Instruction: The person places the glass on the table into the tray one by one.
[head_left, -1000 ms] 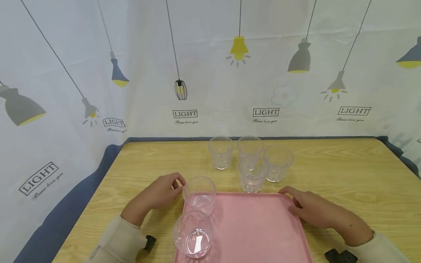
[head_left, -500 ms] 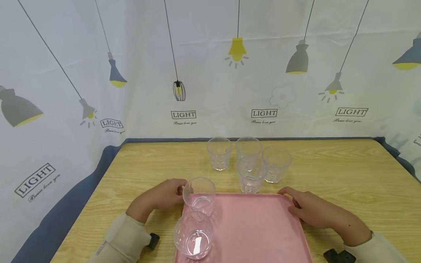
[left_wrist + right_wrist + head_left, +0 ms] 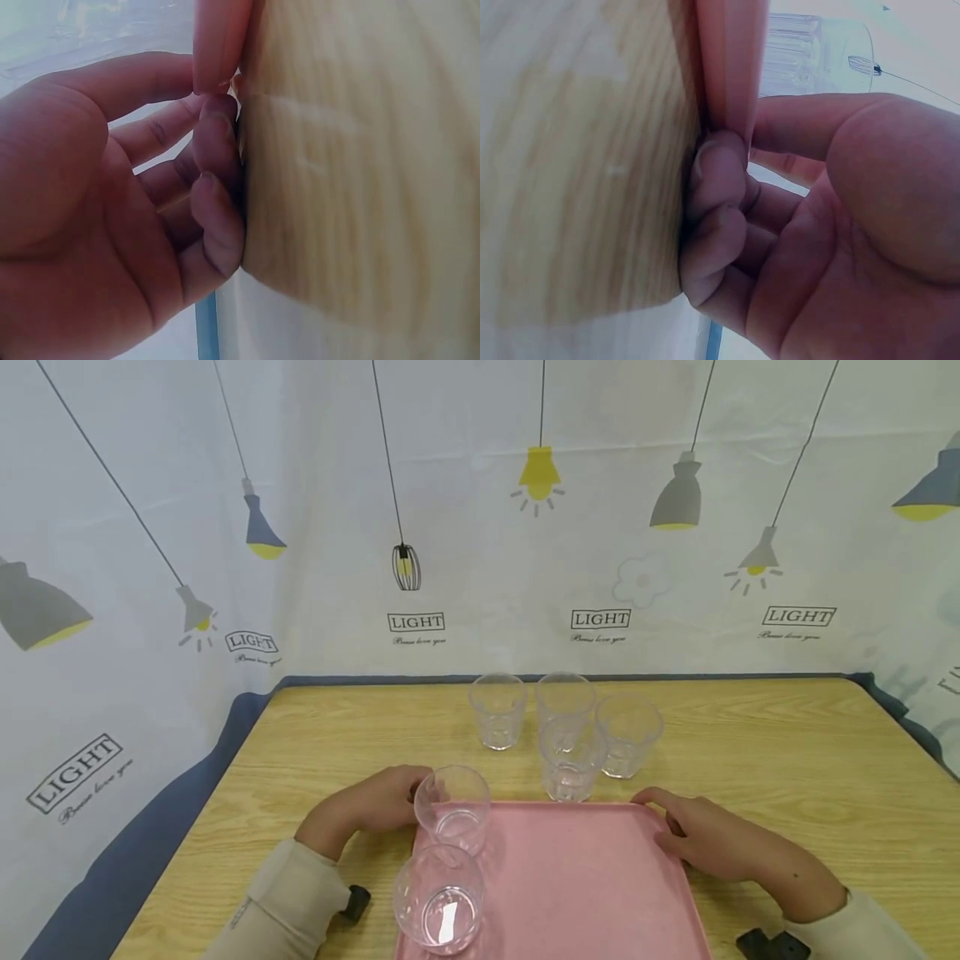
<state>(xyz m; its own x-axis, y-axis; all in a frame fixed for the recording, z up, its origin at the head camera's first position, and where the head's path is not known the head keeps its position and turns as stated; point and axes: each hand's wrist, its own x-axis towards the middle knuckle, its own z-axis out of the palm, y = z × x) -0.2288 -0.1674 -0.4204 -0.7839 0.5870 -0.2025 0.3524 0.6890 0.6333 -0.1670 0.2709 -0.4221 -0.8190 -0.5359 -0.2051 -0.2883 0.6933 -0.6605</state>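
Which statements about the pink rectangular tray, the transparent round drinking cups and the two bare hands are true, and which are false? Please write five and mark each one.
1. Two transparent round drinking cups stand on the pink rectangular tray. True.
2. These two cups are at the tray's right side. False: they are at its left side.
3. Four more such cups stand on the yellowish wood-grain table beyond the tray. True.
4. The bare right hand grips the tray's edge. True.
5. The bare left hand holds a cup. False: it grips the tray's edge on the left.
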